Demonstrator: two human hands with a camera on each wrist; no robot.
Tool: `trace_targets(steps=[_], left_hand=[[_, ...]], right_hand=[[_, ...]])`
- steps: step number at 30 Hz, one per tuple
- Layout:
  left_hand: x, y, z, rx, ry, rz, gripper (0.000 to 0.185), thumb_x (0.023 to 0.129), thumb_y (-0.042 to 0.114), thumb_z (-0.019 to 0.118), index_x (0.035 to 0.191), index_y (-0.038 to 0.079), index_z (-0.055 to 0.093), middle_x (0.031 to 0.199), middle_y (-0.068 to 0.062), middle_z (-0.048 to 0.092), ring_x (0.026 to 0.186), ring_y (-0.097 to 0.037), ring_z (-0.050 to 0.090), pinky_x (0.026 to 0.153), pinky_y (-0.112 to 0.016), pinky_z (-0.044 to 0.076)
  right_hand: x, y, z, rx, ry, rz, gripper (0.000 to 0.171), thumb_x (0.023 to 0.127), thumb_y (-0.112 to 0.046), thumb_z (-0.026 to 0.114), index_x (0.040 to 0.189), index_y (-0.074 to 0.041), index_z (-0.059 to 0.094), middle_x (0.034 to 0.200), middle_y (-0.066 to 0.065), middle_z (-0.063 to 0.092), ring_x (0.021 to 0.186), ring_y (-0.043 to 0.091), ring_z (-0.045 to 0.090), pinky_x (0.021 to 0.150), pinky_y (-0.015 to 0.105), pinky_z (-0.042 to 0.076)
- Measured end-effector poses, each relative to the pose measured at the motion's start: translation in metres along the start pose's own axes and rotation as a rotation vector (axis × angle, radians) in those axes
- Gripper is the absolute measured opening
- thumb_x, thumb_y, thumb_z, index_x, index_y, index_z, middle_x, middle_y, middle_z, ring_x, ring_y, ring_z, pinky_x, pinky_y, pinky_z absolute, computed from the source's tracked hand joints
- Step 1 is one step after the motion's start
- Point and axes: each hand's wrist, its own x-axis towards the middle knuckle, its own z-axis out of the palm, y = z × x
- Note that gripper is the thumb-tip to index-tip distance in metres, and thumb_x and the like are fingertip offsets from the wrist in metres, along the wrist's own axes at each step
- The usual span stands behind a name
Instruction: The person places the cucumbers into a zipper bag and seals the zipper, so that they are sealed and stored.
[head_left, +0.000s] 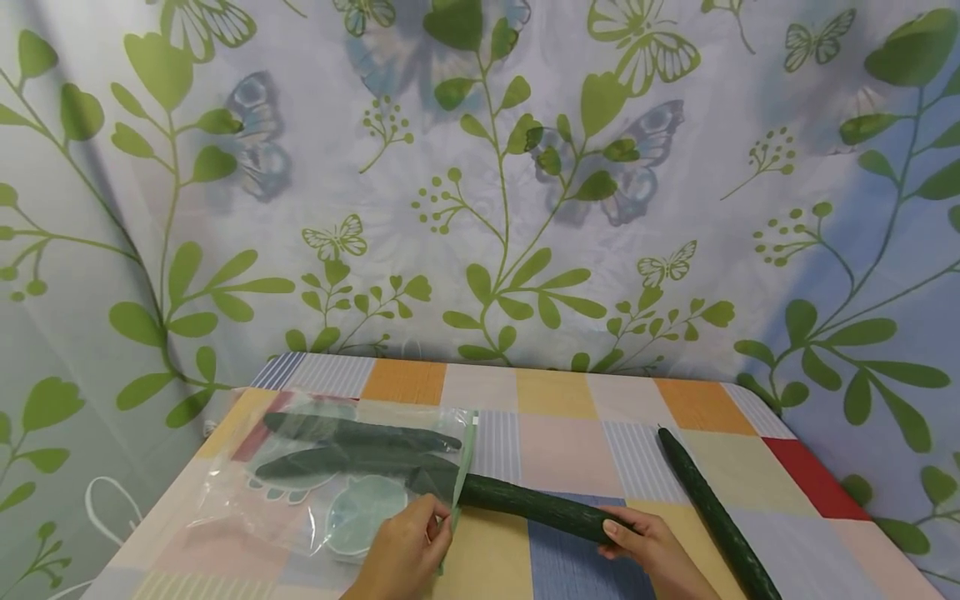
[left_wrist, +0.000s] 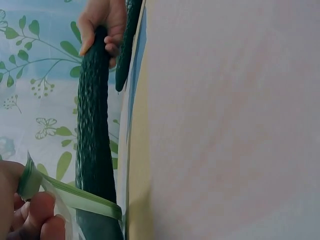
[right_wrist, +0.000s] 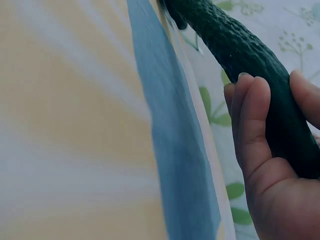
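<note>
A clear plastic bag [head_left: 247,521] with a green zip edge lies on the left of the table, two cucumbers [head_left: 360,433] inside it. My left hand [head_left: 408,542] pinches the bag's green edge [left_wrist: 85,197] near its lower corner. With its fingers and thumb, my right hand [head_left: 648,546] grips the near end of another cucumber [head_left: 540,504]. That cucumber's far end is in the bag's mouth, seen through the plastic. In the right wrist view the fingers [right_wrist: 255,120] curl round the cucumber's end.
One more cucumber [head_left: 716,508] lies on the right side of the table, pointing away from me. A patchwork cloth [head_left: 570,446] covers the table. Behind it hangs a leaf-and-butterfly curtain [head_left: 480,208]. A white cord [head_left: 112,500] loops at the left edge.
</note>
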Motion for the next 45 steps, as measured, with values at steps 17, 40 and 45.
trace_targets(steps=[17, 40, 45], left_hand=[[0.000, 0.000, 0.000, 0.020, 0.002, 0.001, 0.026, 0.062, 0.000, 0.072, 0.078, 0.014, 0.055, 0.061, 0.012, 0.044, 0.052, 0.012, 0.030, 0.045, -0.001, 0.024], [0.001, 0.003, 0.002, 0.031, 0.006, -0.029, 0.027, 0.064, 0.001, 0.073, 0.075, 0.015, 0.053, 0.060, 0.012, 0.042, 0.052, 0.012, 0.028, 0.045, -0.001, 0.024], [0.000, 0.003, 0.002, 0.022, 0.010, -0.024, 0.027, 0.063, 0.000, 0.073, 0.074, 0.015, 0.053, 0.059, 0.012, 0.043, 0.053, 0.011, 0.030, 0.045, -0.001, 0.024]], right_hand=[[0.056, -0.004, 0.054, 0.026, -0.098, -0.119, 0.049, 0.094, -0.018, 0.047, 0.128, 0.017, 0.037, 0.100, 0.000, 0.062, 0.076, 0.007, 0.061, 0.072, 0.023, 0.051], [0.108, -0.015, 0.116, 0.043, -0.140, -0.192, 0.048, 0.092, -0.017, 0.051, 0.123, 0.017, 0.042, 0.100, 0.000, 0.065, 0.078, 0.006, 0.059, 0.073, 0.020, 0.049], [0.116, -0.014, 0.127, 0.051, -0.107, -0.187, 0.047, 0.092, -0.017, 0.052, 0.124, 0.016, 0.043, 0.105, 0.007, 0.064, 0.082, 0.006, 0.058, 0.075, 0.020, 0.049]])
